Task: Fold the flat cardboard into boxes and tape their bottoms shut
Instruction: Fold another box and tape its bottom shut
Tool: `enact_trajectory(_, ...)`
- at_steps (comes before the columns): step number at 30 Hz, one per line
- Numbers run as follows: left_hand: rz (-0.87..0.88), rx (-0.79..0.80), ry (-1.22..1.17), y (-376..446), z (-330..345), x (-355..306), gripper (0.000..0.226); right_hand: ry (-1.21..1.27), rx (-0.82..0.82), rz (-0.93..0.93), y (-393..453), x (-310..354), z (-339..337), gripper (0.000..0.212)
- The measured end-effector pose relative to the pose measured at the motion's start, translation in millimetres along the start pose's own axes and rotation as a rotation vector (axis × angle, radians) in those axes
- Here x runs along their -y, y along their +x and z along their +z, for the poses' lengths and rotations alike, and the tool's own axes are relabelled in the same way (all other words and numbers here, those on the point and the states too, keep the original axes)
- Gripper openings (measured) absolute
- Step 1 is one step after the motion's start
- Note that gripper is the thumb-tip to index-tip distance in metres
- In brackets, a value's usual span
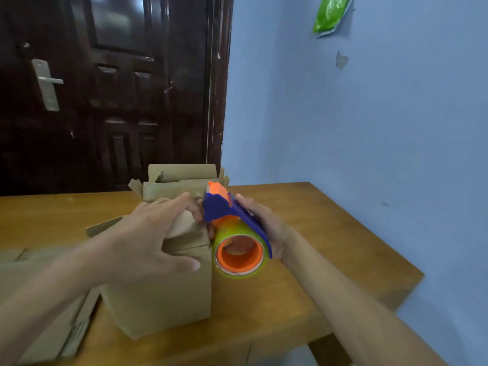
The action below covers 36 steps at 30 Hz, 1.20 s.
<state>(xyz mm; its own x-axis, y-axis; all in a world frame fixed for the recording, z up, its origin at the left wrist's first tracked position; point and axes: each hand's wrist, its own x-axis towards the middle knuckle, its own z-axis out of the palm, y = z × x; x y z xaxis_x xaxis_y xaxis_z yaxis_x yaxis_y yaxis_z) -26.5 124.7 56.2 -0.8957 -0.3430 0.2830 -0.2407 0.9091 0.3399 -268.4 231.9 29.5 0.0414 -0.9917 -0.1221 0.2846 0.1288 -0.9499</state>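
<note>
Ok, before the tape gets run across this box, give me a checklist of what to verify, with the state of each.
1. Left hand presses the flaps of the near box down: ok.
2. Right hand grips the tape dispenser: ok.
3. Dispenser's cutter end sits at the flap seam, by the left fingertips: ok.
4. Flaps closed flush along the seam: cannot tell, the left hand covers most of it.
5. Tape end already stuck to the cardboard: cannot tell.
6. Box rests steady on the wooden table: ok.
</note>
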Motion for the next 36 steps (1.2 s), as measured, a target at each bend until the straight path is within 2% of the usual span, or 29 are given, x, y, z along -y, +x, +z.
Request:
enact_trajectory(3, -0.063, -0.126, -0.224, 0.9, -5.3, -0.7, 0.059, 0.005, 0.074, -0.011, -0.6, -1.9, -2.5, 0.052)
enact_trajectory(6, -0.084, -0.152, -0.32, -1.0, -8.5, -0.5, 0.059, -0.005, 0.06, 0.016, 5.2, -2.2, -7.7, 0.063)
enact_trajectory(7, -0.071, -0.155, -0.323, -1.1, -8.5, -1.2, 0.057, -0.011, 0.048, 0.025, 7.7, -1.3, -9.6, 0.067)
enact_trajectory(10, 0.008, -0.155, -0.259, -1.6, -6.8, -1.4, 0.051, -0.087, -0.015, 0.026, 8.7, 4.9, -12.2, 0.051)
enact_trajectory(12, 0.032, -0.151, -0.227, -0.8, -6.1, -0.7, 0.045, -0.11, -0.019, 0.038, 6.8, 11.2, -12.7, 0.049)
enact_trajectory(13, 0.031, -0.151, -0.221, -0.1, -6.3, -1.8, 0.044, -0.126, -0.015, 0.047, 6.4, 13.9, -12.8, 0.053)
enact_trajectory(17, 0.013, -0.176, -0.22, 2.6, -5.6, -2.8, 0.04, -0.187, 0.0, 0.113, 9.8, 17.2, -14.6, 0.092)
enact_trajectory(19, -0.039, -0.167, -0.214, 2.4, -4.6, -1.2, 0.043, -0.209, -0.002, 0.149, 10.6, 16.4, -17.0, 0.1)
enact_trajectory(26, -0.038, -0.133, -0.096, -2.2, -5.2, -5.9, 0.027, -0.181, 0.074, 0.165, 12.7, 14.2, -18.1, 0.092)
enact_trajectory(32, -0.12, -0.185, -0.078, -5.1, -5.2, -9.0, 0.049, -0.191, 0.114, 0.205, 17.9, 14.5, -19.3, 0.091)
enact_trajectory(36, -0.113, -0.161, -0.052, -5.0, -5.4, -13.0, 0.048, -0.166, 0.18, 0.246, 20.4, 22.3, -22.8, 0.083)
